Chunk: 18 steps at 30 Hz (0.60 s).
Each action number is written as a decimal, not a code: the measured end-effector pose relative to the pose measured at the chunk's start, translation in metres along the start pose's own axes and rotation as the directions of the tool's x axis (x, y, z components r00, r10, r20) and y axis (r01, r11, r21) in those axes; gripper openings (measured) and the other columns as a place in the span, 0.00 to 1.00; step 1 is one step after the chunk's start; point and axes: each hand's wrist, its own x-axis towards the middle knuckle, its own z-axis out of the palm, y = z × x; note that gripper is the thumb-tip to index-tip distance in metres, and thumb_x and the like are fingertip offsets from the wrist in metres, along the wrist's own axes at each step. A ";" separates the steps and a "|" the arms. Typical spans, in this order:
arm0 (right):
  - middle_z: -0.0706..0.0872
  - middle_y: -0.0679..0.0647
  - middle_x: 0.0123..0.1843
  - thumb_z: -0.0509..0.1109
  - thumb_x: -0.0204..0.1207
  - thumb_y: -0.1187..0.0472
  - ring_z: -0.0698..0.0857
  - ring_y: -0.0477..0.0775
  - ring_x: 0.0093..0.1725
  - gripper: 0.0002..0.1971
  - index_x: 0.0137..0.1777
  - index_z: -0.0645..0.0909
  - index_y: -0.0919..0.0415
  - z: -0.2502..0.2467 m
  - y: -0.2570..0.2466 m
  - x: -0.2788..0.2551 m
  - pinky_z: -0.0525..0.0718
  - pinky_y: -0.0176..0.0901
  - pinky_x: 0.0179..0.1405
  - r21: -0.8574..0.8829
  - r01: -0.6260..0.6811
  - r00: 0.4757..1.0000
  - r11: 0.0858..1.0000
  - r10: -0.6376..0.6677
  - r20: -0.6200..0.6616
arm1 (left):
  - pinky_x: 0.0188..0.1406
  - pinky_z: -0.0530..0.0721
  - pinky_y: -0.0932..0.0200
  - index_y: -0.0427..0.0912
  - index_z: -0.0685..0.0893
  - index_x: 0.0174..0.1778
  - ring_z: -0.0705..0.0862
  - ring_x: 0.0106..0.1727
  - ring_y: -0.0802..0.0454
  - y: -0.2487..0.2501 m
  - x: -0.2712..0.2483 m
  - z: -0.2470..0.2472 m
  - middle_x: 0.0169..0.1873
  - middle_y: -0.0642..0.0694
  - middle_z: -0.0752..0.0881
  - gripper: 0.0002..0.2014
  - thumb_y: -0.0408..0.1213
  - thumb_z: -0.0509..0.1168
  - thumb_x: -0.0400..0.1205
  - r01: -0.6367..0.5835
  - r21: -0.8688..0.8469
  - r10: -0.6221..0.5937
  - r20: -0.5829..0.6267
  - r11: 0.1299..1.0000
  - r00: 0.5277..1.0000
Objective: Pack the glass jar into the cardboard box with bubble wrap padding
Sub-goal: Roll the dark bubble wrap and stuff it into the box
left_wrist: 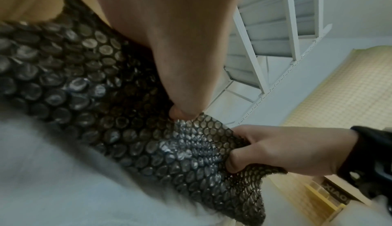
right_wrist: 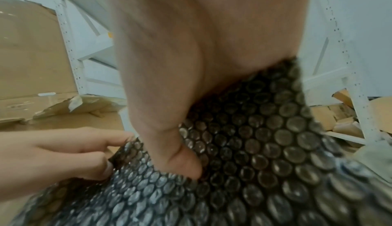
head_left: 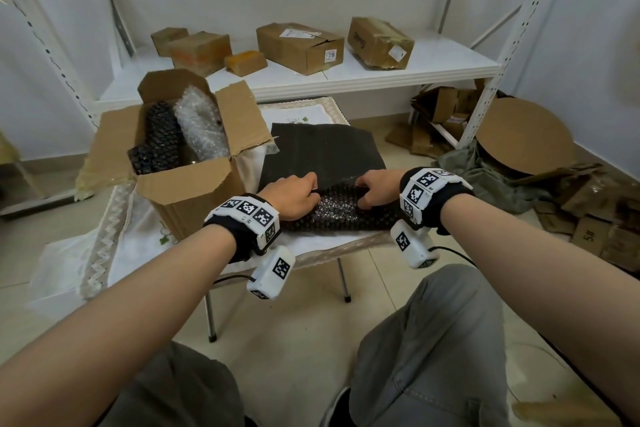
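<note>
A black bubble wrap sheet (head_left: 325,152) lies on the small table, its near edge rolled up toward me into a bubbly fold (head_left: 343,211). My left hand (head_left: 304,194) and right hand (head_left: 367,189) both grip that fold from above, side by side. In the left wrist view the right hand (left_wrist: 275,150) clutches the bubble wrap (left_wrist: 95,78). In the right wrist view my thumb (right_wrist: 186,162) digs into the bubble wrap (right_wrist: 265,145) while the left hand (right_wrist: 74,152) pinches its edge. The open cardboard box (head_left: 187,184) stands at the left, holding black and clear bubble wrap rolls. No glass jar shows.
A white lace cloth (head_left: 114,253) covers the table. Behind it a white shelf (head_left: 381,76) carries several closed cardboard boxes. Cardboard scraps (head_left: 588,218) and a round cardboard piece (head_left: 523,132) lie on the floor at the right. My knees are below the table's front edge.
</note>
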 end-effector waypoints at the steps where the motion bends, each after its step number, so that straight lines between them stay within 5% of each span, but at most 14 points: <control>1: 0.74 0.58 0.79 0.67 0.82 0.52 0.75 0.59 0.76 0.32 0.83 0.64 0.60 -0.001 0.002 0.001 0.74 0.48 0.71 -0.002 -0.023 1.000 1.000 0.023 -0.013 | 0.42 0.78 0.48 0.47 0.69 0.52 0.78 0.41 0.42 -0.001 0.001 0.000 0.35 0.49 0.76 0.08 0.48 0.55 0.86 0.013 0.015 -0.012 -0.014 1.000 1.000; 8: 0.83 0.60 0.68 0.79 0.72 0.54 0.83 0.62 0.65 0.31 0.73 0.75 0.61 0.017 0.010 0.016 0.82 0.49 0.61 0.022 -0.115 0.990 0.993 0.116 -0.074 | 0.39 0.79 0.49 0.47 0.71 0.57 0.83 0.47 0.43 -0.016 -0.001 0.008 0.50 0.44 0.84 0.11 0.43 0.64 0.83 0.064 0.114 -0.044 -0.168 0.991 0.985; 13: 0.82 0.59 0.64 0.84 0.65 0.52 0.83 0.63 0.60 0.32 0.65 0.74 0.58 0.028 0.016 0.021 0.83 0.52 0.55 0.013 -0.143 0.982 0.990 0.144 -0.119 | 0.57 0.78 0.48 0.49 0.72 0.63 0.78 0.58 0.45 -0.022 -0.003 0.017 0.59 0.46 0.76 0.22 0.37 0.72 0.76 -0.045 0.219 0.110 -0.298 0.975 0.948; 16: 0.76 0.58 0.65 0.86 0.61 0.50 0.77 0.64 0.65 0.34 0.63 0.72 0.54 0.031 0.015 0.021 0.78 0.59 0.64 -0.074 -0.153 0.964 0.985 0.133 -0.231 | 0.55 0.76 0.54 0.52 0.77 0.63 0.78 0.58 0.50 -0.022 -0.007 0.022 0.58 0.52 0.78 0.17 0.53 0.64 0.81 -0.169 0.219 0.217 -0.219 0.961 0.951; 18: 0.72 0.57 0.66 0.85 0.61 0.53 0.72 0.63 0.69 0.35 0.65 0.71 0.50 0.035 0.013 0.024 0.74 0.58 0.68 -0.128 -0.116 0.953 0.985 0.074 -0.293 | 0.53 0.81 0.53 0.55 0.77 0.67 0.80 0.56 0.54 -0.023 -0.010 0.023 0.58 0.56 0.80 0.28 0.68 0.60 0.77 -0.170 0.124 0.180 -0.075 0.978 0.981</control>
